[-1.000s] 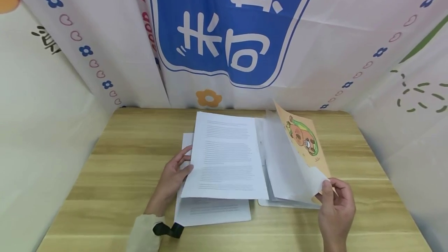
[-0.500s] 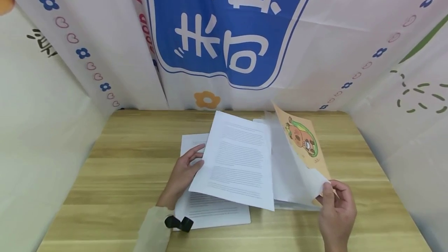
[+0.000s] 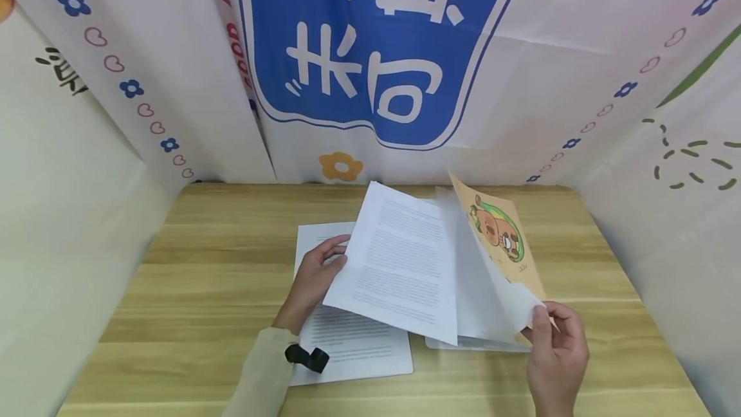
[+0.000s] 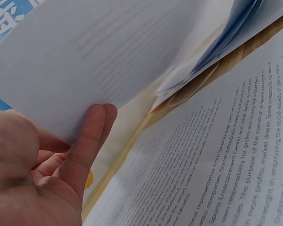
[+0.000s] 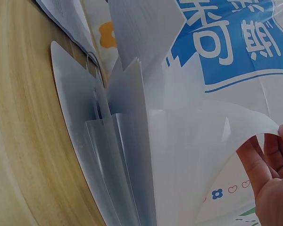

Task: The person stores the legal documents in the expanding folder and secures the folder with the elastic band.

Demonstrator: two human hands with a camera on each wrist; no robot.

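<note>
My left hand (image 3: 312, 280) grips the left edge of a printed sheet (image 3: 399, 262), thumb on top, fingers underneath. The sheet is raised and tilted, its right edge overlapping the opened folder. My right hand (image 3: 558, 346) pinches the lower corner of the folder's orange cover (image 3: 498, 227), which has a cartoon animal on it, together with a translucent sleeve (image 3: 480, 295). In the right wrist view that sleeve curves up from several clear pockets (image 5: 115, 165), near a metal ring (image 5: 93, 61). Whether the sheet's edge lies inside a pocket is hidden.
More printed pages (image 3: 365, 356) lie flat on the wooden table (image 3: 191, 314), beneath the raised sheet and my left wrist. A patterned cloth (image 3: 509, 95) hangs behind the table, with further cloth walls at both sides.
My left hand has carried the printed sheet rightward and turned it clockwise, over the folder's pockets. More of the pages underneath now show. My right hand keeps its hold on the cover and sleeve.
</note>
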